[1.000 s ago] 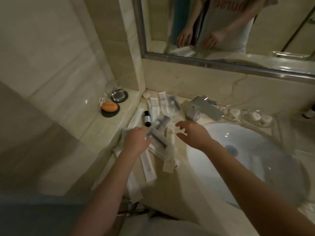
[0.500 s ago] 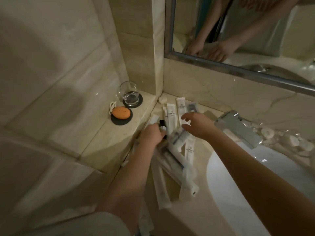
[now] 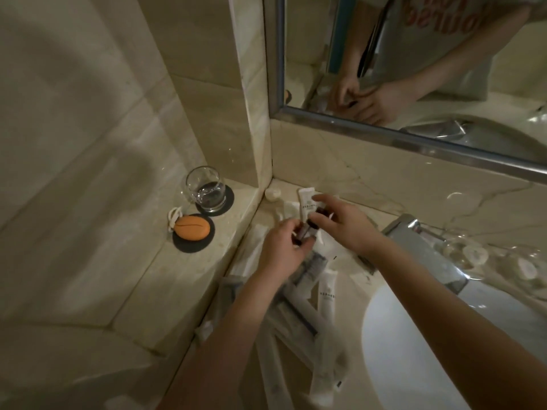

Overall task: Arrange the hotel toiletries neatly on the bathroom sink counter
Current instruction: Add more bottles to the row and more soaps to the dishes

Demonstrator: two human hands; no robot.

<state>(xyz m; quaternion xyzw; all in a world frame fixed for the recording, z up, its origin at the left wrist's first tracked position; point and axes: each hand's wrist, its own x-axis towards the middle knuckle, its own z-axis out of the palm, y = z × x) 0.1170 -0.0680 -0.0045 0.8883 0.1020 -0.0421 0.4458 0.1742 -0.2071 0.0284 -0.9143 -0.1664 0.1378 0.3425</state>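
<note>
Several white hotel toiletry tubes and clear-wrapped packets lie in a loose heap [image 3: 307, 309] on the marble counter [image 3: 349, 190] left of the sink. A white tube [image 3: 305, 199] with dark lettering lies near the back wall. My left hand [image 3: 281, 247] pinches a small dark bottle [image 3: 305, 232] at its lower end. My right hand [image 3: 343, 223] meets it from the right, thumb and fingers curled round the bottle's dark top. The hands hide most of the bottle.
On a raised ledge to the left stand a glass [image 3: 204, 190] on a dark coaster and an orange oval soap [image 3: 192, 228] on another coaster. A chrome faucet [image 3: 426, 250] and white basin [image 3: 444, 344] lie right. Wrapped round items [image 3: 473, 253] sit behind the faucet. A mirror [image 3: 414, 54] hangs above.
Both hands have come together at the back of the pile. The small dark bottle that lay on the counter is now held between them. The view has moved closer and to the left.
</note>
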